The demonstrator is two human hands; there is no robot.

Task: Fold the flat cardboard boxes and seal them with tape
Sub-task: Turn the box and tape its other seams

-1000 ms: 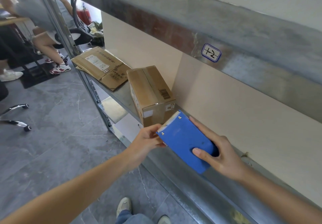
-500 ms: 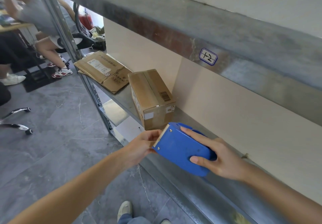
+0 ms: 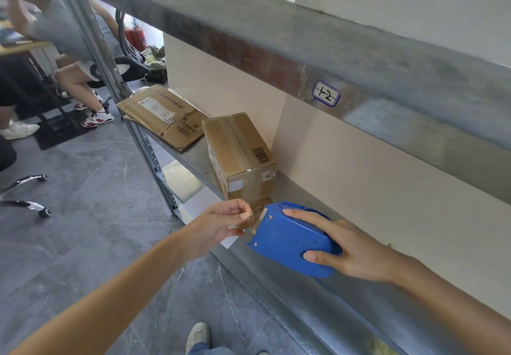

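Note:
A folded brown cardboard box point(image 3: 237, 152) stands on the metal shelf point(image 3: 193, 158), taped along its top seam. Behind it to the left lies a stack of flat cardboard boxes point(image 3: 160, 115). My right hand point(image 3: 348, 247) grips a blue tape dispenser point(image 3: 287, 240) just in front of the box, its toothed blade pointing left. My left hand point(image 3: 221, 224) pinches the free end of the clear tape point(image 3: 250, 217) at the blade.
An upper shelf beam with a "1-2" label point(image 3: 325, 93) runs overhead. The rack's upright post point(image 3: 116, 78) stands at left. A seated person point(image 3: 55, 36) and a chair base point(image 3: 25, 197) occupy the grey tiled floor to the left.
The dispenser has tipped flatter and dropped slightly toward the shelf edge. My left fingers moved from its corner to pinch the tape end at the blade.

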